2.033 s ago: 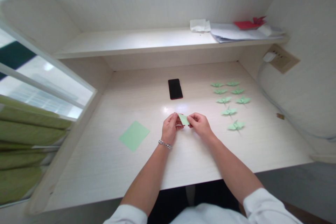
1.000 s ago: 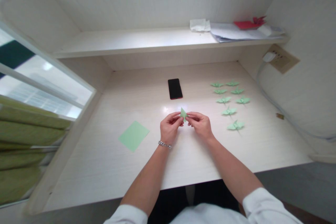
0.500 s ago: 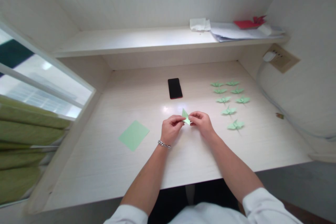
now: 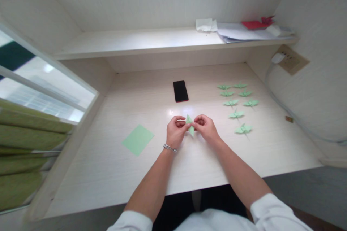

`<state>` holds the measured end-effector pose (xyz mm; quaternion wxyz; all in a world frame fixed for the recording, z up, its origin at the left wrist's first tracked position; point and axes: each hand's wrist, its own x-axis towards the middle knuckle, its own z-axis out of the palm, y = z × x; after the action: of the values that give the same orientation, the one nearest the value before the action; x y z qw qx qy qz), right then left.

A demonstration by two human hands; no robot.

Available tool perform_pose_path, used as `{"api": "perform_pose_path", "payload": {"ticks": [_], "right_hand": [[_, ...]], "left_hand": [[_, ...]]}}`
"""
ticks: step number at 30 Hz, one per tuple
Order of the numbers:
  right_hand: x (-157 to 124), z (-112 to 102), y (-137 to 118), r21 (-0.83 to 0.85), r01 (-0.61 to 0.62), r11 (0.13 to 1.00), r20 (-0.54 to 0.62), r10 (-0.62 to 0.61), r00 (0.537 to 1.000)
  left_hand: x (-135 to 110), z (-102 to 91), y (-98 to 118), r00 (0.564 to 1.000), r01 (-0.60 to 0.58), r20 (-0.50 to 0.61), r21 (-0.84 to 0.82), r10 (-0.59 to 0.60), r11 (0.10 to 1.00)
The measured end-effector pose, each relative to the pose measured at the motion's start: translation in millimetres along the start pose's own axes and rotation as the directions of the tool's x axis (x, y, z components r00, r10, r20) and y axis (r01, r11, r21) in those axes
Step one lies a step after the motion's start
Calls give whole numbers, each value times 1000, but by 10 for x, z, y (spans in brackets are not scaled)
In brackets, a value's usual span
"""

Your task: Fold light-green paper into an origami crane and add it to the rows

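Note:
Between my two hands a small folded green origami paper (image 4: 190,130) is held, a narrow diamond with one point toward the back and one toward me. My left hand (image 4: 176,131) pinches its left side with thumb and fingers. From the right, my right hand (image 4: 205,126) pinches the other side, the thumb tips nearly meeting at the paper's middle. A flat square sheet of green paper (image 4: 138,139) lies to the left of my left hand. Several folded green paper cranes (image 4: 243,129) stand in two columns to the right of my hands.
Behind my hands a black phone (image 4: 180,91) lies on the white desk (image 4: 114,173). A shelf (image 4: 135,42) across the back bears papers (image 4: 241,32) and a red paper piece (image 4: 253,25). At the right wall, a cable (image 4: 282,105) runs from a plugged-in socket (image 4: 294,59).
The folded paper has turned from a tilted shape to a more upright diamond, its lower point now nearer me. Both hands have shifted their finger positions on it slightly.

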<state>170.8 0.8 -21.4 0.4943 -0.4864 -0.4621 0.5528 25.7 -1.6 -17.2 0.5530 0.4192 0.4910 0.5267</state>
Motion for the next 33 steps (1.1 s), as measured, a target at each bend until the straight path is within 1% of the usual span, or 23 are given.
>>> {"api": "perform_pose_path", "payload": {"ticks": [2,4,7,10,13,15,17,19,21,23,25,27,28,30,32,33], "right_hand": [[-7,19,6,-46,60,997,-26,-61,998],[-14,39,11,-64,90,994,-45,-93,995],[-18,56,17,-25,61,998,-15,-62,998],[-9,45,21,-11,40,999,13,-40,999],[-4,22,13,-32,74,997,-47,-76,996],[-16,12,-5,-103,115,988,-84,-124,989],[-38,12,-34,-228,174,958,-96,-200,975],[-60,18,-64,-340,227,913,-84,-269,959],[-70,28,-84,-364,239,900,-63,-280,958],[-65,38,-88,-291,202,935,-23,-218,976],[-45,43,-73,-159,133,978,22,-132,991],[-20,41,-43,-22,56,998,40,-55,998],[-8,38,-25,32,21,999,34,-22,999],[12,32,13,108,-37,993,18,35,999],[25,30,48,143,-71,987,23,69,997],[30,31,62,149,-79,986,26,76,997]], "left_hand": [[4,2,-1,999,28,-29,-17,-29,999],[4,4,7,997,41,-63,-25,-42,999],[-4,6,27,994,49,-94,-24,-51,999],[-16,11,42,995,73,-61,-32,-74,997],[-19,16,41,996,84,2,-51,-84,995],[-13,17,31,998,65,1,-41,-65,997],[-6,18,19,999,25,-39,-6,-25,1000],[-6,21,11,996,-19,-83,26,21,999],[-19,30,14,995,-50,-87,48,54,998],[-45,44,29,996,-75,-50,89,80,993],[-72,56,46,994,-107,7,150,107,983],[-85,62,54,989,-145,34,193,141,970],[-84,61,52,987,-160,27,203,158,966],[-66,52,37,983,-174,-27,212,184,962],[-40,41,15,980,-174,-67,177,188,969],[-28,36,4,982,-170,-64,144,180,975]]}}
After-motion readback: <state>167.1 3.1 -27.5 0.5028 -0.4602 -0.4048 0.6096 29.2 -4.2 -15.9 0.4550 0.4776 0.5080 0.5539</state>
